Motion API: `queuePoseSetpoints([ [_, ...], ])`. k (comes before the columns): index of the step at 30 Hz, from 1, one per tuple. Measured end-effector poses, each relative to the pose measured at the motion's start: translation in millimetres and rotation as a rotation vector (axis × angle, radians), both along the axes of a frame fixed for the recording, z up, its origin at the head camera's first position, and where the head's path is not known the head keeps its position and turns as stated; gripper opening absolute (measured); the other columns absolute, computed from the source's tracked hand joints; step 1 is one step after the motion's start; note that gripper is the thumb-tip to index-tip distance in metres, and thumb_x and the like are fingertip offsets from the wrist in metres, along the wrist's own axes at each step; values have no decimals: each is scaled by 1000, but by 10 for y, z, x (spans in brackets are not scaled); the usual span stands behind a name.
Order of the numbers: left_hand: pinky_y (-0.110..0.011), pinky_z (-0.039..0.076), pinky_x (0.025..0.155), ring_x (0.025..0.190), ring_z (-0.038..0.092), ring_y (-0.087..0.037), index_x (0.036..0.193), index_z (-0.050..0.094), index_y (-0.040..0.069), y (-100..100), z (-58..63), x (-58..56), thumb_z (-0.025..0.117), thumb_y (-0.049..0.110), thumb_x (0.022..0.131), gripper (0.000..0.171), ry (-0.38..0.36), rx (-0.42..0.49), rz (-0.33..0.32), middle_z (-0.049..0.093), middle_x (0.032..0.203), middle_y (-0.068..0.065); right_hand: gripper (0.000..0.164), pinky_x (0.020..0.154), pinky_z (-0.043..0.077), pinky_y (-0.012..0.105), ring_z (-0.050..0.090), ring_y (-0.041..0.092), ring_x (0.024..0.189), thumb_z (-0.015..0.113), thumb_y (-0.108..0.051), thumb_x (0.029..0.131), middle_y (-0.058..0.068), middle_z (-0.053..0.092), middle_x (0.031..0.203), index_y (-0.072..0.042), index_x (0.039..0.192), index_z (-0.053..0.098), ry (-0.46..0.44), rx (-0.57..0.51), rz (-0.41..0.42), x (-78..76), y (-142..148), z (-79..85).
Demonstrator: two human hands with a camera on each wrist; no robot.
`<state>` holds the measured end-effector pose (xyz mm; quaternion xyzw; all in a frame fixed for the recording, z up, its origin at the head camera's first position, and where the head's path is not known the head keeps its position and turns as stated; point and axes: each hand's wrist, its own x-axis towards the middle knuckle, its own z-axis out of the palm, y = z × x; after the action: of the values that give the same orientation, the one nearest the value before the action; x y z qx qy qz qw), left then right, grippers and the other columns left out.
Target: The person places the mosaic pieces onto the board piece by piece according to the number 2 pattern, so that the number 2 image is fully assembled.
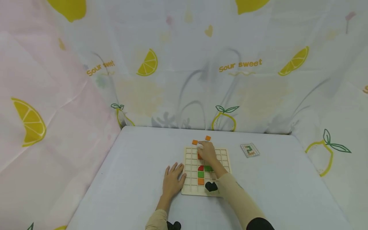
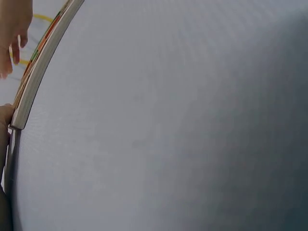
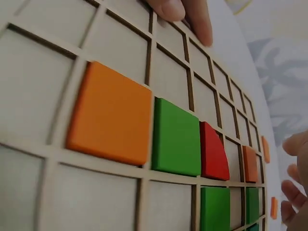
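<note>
A wooden grid board (image 1: 191, 189) lies on the white table. My left hand (image 1: 173, 180) rests flat at its left edge, fingers straight and thumb touching the rim. Over the far part of the board reaches my right hand (image 1: 207, 152), fingers loosely bent, with nothing seen between them. Its fingertips are close to a loose orange tile (image 1: 195, 142) beyond the far edge; a second orange tile (image 1: 208, 138) lies beside it. Set in the grid are an orange square (image 3: 113, 115), a green square (image 3: 175, 137), a red rounded piece (image 3: 214, 151) and several others, partly hidden by my right arm.
A small pattern card (image 1: 250, 150) with a green and orange design lies right of the board. Printed cloth (image 1: 184, 80) with lemon drawings hangs behind the table and at both sides.
</note>
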<state>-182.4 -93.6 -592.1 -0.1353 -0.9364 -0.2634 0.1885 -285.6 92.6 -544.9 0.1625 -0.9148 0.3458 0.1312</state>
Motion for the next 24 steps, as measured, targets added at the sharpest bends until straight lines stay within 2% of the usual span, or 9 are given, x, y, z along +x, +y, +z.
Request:
queuePoseSetpoints([
  [2,-55,28,108,123,50,-30,121,63,5,2,2,8,63,23,85,40,1,6,-2,62,124,-8,29,87,46,58,52,45,109,54,-12,93,23,57,123,-1,117,64,-91,155,0,-110,-63,38],
  [5,-55,28,108,123,51,-30,121,63,5,7,-9,7,62,23,85,40,7,7,-4,62,124,-8,32,92,41,59,42,45,118,45,-22,99,19,46,136,-13,126,61,-235,391,31,-194,-141,94],
  [8,-54,29,108,123,51,-29,121,63,6,13,-33,-5,62,23,85,40,16,1,-6,62,124,-7,31,97,38,57,41,43,120,44,-22,100,18,44,137,-16,125,62,-283,491,51,-232,-176,121],
  [13,-54,29,107,123,51,-29,121,63,6,9,-39,-11,63,24,85,40,26,-1,1,63,124,-7,29,95,43,53,46,40,116,45,-14,99,20,47,128,-10,122,62,-300,454,-6,-300,-123,82],
  [18,-54,30,107,122,52,-29,120,64,6,-6,-33,-14,64,23,85,40,35,-10,14,63,123,-7,15,85,45,51,46,39,110,50,-14,95,21,50,114,-7,106,57,-304,380,-74,-376,-46,67],
  [24,-53,29,108,124,50,-28,121,63,6,-10,-27,0,63,24,85,40,5,-21,18,62,124,-6,32,81,49,47,52,40,98,56,-7,84,26,56,110,4,114,57,-305,205,-95,-427,31,46],
])
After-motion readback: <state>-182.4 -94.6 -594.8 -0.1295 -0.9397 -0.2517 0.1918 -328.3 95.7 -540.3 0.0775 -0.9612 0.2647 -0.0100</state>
